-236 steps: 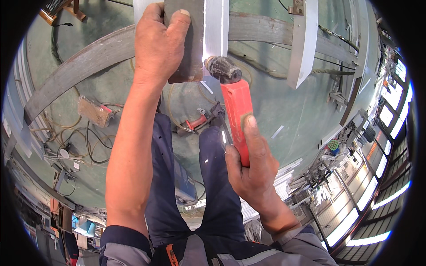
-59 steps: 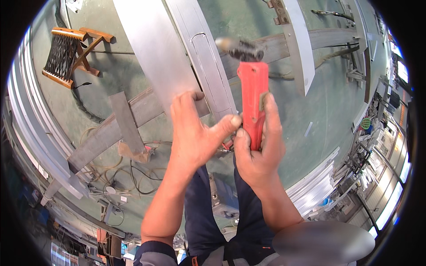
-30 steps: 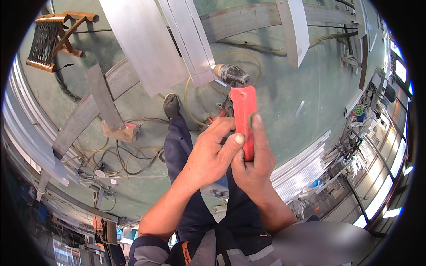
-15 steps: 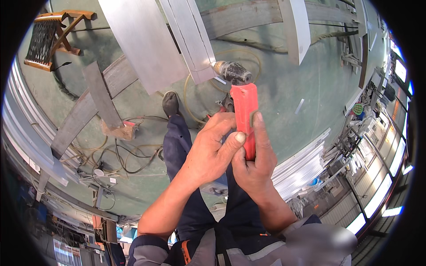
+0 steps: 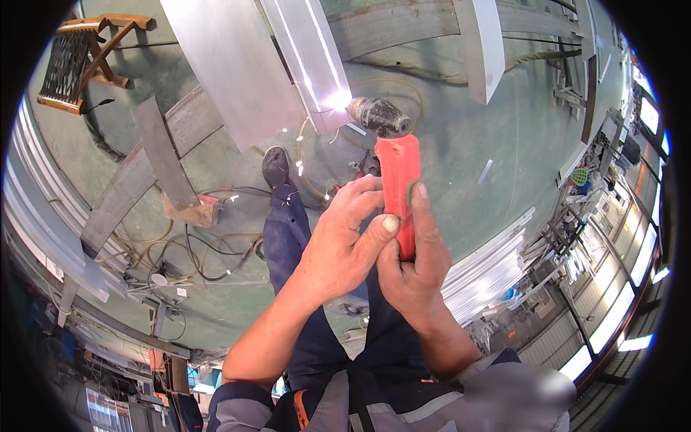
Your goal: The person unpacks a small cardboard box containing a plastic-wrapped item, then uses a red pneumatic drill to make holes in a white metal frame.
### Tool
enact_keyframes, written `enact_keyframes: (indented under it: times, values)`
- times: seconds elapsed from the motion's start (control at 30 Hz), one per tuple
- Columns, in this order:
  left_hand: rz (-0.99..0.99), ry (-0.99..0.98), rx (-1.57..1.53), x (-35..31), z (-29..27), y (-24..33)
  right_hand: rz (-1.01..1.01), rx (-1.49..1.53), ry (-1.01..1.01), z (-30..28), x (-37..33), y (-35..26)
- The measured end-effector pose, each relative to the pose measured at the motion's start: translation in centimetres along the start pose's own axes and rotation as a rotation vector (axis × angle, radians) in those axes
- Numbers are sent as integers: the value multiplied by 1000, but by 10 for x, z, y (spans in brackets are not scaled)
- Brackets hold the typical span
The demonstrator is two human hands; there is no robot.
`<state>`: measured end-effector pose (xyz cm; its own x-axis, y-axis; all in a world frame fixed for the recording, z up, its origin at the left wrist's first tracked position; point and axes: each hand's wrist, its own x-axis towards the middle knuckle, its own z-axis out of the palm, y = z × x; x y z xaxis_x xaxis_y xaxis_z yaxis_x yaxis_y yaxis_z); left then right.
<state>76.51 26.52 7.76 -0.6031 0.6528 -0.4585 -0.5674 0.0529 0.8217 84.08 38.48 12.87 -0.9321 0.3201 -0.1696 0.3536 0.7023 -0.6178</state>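
Both my hands are closed round a red-handled welding torch (image 5: 397,169) with a dark, worn head and a brass-coloured nozzle. My left hand (image 5: 342,241) grips its left side, thumb over the front. On the right side, my right hand (image 5: 417,270) holds the lower handle with its index finger stretched up along it. At the nozzle, a bright white-violet arc burns on the near end of a folded silver metal profile (image 5: 306,54). Bright specks scatter below it. A wide flat metal sheet (image 5: 230,68) lies to the left of the profile.
A wooden folding stool (image 5: 83,61) stands far left. Hoses and cables (image 5: 205,259) coil on the green floor beside my foot (image 5: 276,167). Grey beams (image 5: 403,29) cross beneath the workpieces. Stacked metal profiles (image 5: 489,270) lie at right, and an upright white panel (image 5: 481,50) stands beyond.
A bright arc has lit at the nozzle, and glowing specks fly down toward my foot and the hoses. My hands and the torch have hardly moved.
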Motion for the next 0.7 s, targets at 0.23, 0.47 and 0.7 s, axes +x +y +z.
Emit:
enact_keyframes:
  times: [0.23, 0.47, 0.7]
  values:
    - [-9, 6, 9, -3, 0, 0, -6, 12, -7, 0, -1, -1]
    - [-30, 9, -7, -7, -2, 0, -32, 37, -1, 2, -2, -2]
    - [-29, -1, 14, -9, -6, -1, -81, 9, 57, 6, 5, -6]
